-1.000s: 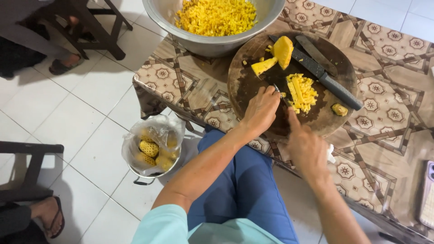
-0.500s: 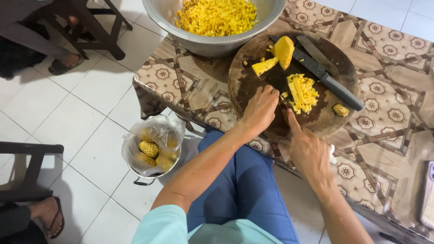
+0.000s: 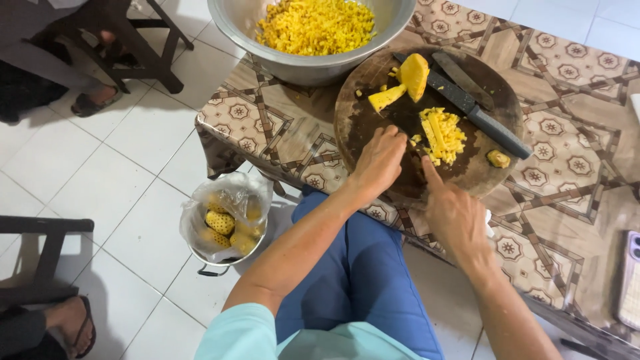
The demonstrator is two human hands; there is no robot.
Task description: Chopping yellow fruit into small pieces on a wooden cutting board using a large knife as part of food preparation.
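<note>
A round dark wooden cutting board (image 3: 480, 173) lies on the patterned table. On it sits a pile of chopped yellow pineapple (image 3: 441, 135), two larger pineapple pieces (image 3: 413, 75) and a black-handled knife (image 3: 475, 113). My left hand (image 3: 379, 160) rests curled on the board just left of the chopped pile, holding nothing that I can see. My right hand (image 3: 453, 212) is at the board's near edge with its index finger stretched toward the pile. A small yellow scrap (image 3: 498, 159) lies at the board's right.
A large metal bowl (image 3: 267, 40) full of chopped pineapple stands behind the board. A bag-lined pot of pineapple peels (image 3: 225, 223) sits on the tiled floor to the left. A phone (image 3: 630, 280) lies at the table's right edge. Chair legs and another person's sandalled feet (image 3: 93, 101) are on the left.
My right hand has drawn back slightly toward the board's near edge, finger still pointing at the pile. My left hand has stayed on the board.
</note>
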